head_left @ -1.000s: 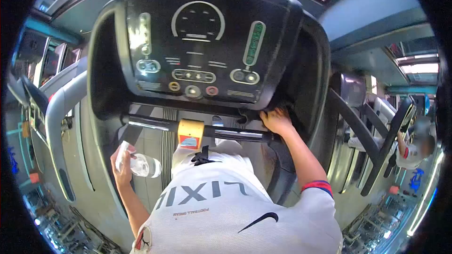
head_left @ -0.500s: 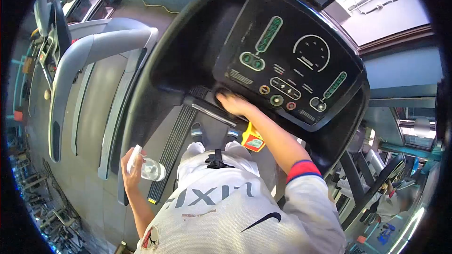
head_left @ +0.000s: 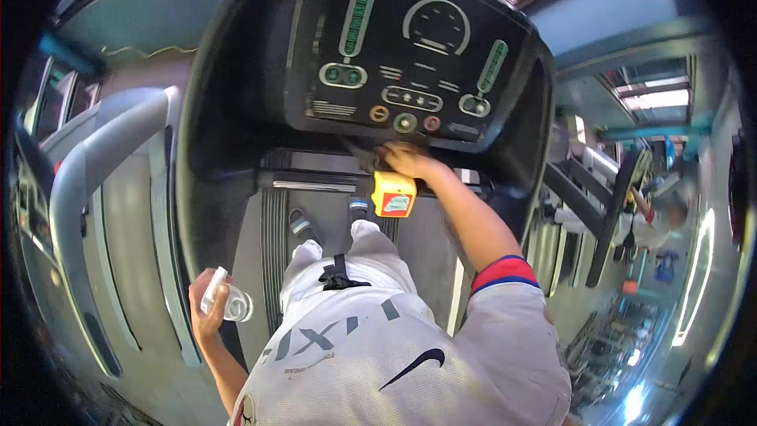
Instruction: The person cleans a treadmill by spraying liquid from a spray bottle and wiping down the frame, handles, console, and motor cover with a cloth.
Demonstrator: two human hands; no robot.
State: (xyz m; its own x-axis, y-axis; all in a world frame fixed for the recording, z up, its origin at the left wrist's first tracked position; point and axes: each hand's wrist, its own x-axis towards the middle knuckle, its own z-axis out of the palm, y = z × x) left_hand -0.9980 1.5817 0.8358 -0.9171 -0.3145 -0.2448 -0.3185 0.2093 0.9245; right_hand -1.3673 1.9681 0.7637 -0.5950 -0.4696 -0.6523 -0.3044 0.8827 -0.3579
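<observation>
Low on the left, my left hand (head_left: 206, 304) is wrapped round a clear spray bottle (head_left: 236, 304) with a white top. My right hand (head_left: 402, 159) is at the lower edge of the black treadmill console (head_left: 315, 122), just above a yellow box (head_left: 393, 194) on the handlebar. Its fingers are closed on a dark, blurred cloth-like item (head_left: 364, 156). Dials and round buttons show on the panel above. The metal handlebar (head_left: 315, 187) runs below the console.
Grey side rails of another treadmill (head_left: 118, 130) stand on the left. Below the console are my feet (head_left: 303, 225) on the treadmill. At the right are black machine bars (head_left: 619, 213), with a person (head_left: 650, 217) in white beyond them.
My right hand went from the console's right side to its left part, then back to the middle by the yellow box. The view turned and swung back. My left hand keeps the bottle.
</observation>
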